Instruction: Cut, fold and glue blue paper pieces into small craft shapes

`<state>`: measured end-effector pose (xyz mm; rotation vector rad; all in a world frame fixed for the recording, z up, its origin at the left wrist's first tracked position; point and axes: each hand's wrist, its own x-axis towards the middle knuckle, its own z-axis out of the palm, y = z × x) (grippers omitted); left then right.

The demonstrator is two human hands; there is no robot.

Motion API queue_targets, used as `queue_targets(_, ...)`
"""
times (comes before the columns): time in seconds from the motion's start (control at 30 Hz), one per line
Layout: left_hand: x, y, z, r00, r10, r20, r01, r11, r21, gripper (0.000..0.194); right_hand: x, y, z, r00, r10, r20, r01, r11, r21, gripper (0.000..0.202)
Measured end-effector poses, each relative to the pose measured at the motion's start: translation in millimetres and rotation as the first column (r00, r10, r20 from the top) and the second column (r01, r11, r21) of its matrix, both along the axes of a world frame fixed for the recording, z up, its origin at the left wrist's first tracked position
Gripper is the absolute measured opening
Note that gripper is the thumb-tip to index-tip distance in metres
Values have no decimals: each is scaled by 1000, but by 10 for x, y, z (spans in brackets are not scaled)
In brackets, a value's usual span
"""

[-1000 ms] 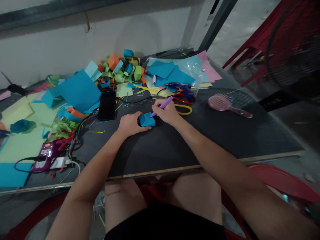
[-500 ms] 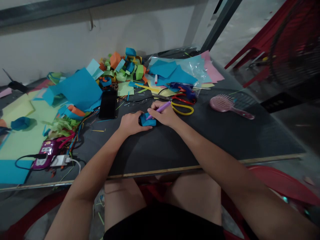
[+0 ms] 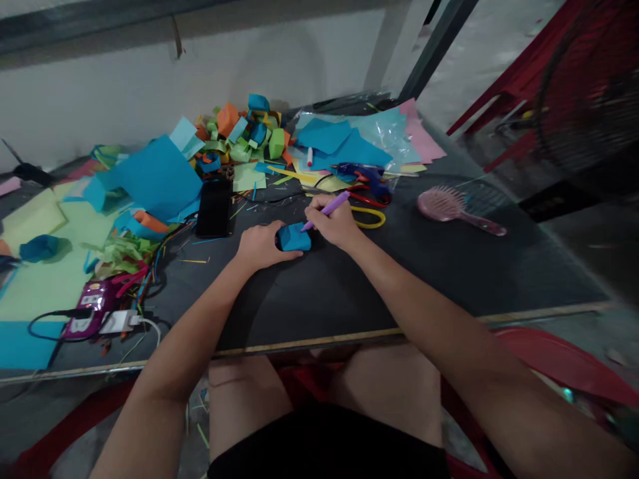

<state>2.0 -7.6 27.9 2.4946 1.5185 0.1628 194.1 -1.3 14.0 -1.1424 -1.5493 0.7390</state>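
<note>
A small folded blue paper piece [image 3: 295, 237] lies on the dark table, held between the thumb and fingers of my left hand [image 3: 262, 246]. My right hand [image 3: 330, 218] grips a purple pen [image 3: 333, 205], its tip at the upper right edge of the blue piece. Whether the tip touches the paper is too small to tell. Just right of my right hand are the yellow handle loop [image 3: 368, 217] and a red scissor handle [image 3: 372, 196]. A black phone [image 3: 214, 209] lies left of my left hand.
Folded paper pieces [image 3: 244, 133] are heaped at the back, beside blue sheets [image 3: 329, 143]. A pink hairbrush [image 3: 446, 205] lies right. Paper sheets, scraps and a purple device [image 3: 94, 305] with a cable cover the left. A fan [image 3: 594, 100] stands at far right.
My right hand has moved slightly right and up with the purple pen, drawing its tip from the middle of the blue piece to its right edge. My left hand keeps its hold.
</note>
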Motion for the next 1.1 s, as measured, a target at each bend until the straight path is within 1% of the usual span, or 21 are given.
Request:
queue_targets(0.1, 2, 0, 4, 1000, 4, 0, -4, 1000, 1, 79, 5, 9, -16, 1000, 23, 1, -23, 1000, 19, 29)
queue_targets(0.23, 6, -3, 10, 1000, 7, 2, -7, 1000, -6, 79, -22, -10, -26, 992, 128, 6, -128, 991, 37, 32)
queue_targets(0.33, 7, -3, 6, 1000, 8, 6, -8, 1000, -4, 80, -61, -40, 3, 985, 167, 33, -169, 984, 60, 33)
queue_targets(0.5, 5, 5, -11, 1000, 7, 14, -7, 1000, 5, 81, -94, -60, 55, 985, 149, 84, -154, 986, 58, 31)
queue_targets(0.7, 4, 4, -23, 1000, 9, 27, -9, 1000, 13, 79, -65, -19, -20, 986, 165, 9, -165, 986, 26, 33)
queue_targets(0.77, 2, 4, -26, 1000, 10, 29, -10, 1000, 15, 78, -51, -2, -46, 990, 135, -31, -134, 991, 26, 31)
queue_targets(0.83, 0, 4, -25, 1000, 7, 27, -7, 1000, 23, 77, -38, 13, -60, 995, 77, -61, -75, 997, 32, 29)
queue_targets(0.93, -1, 3, -14, 1000, 0, 16, 0, 1000, 19, 76, -27, 22, -64, 997, 20, -76, -18, 1000, 25, 28)
queue_targets(1.0, 1, 1, -5, 1000, 1, 8, -1, 1000, 9, 77, -29, 15, -56, 996, 48, -69, -48, 999, 15, 28)
queue_targets(1.1, 3, 1, 0, 1000, 4, 2, -4, 1000, 0, 79, -50, -15, -25, 991, 131, -28, -129, 991, 38, 30)
